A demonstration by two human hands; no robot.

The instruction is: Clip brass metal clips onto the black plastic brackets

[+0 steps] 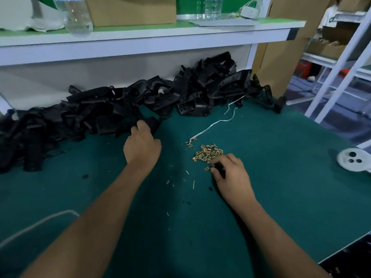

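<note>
Left grip [141,146] curled over the near edge of the black brackets [112,109], holding one bracket [149,125] there. Right grip [230,173] pinched on a small dark piece [220,167], not clear what, touching the near side of the brass clips [208,152]. Beyond the clips, a white string [212,125] on the green counter [281,177]. Far right of the right grip, a white round disc [353,160].
</note>
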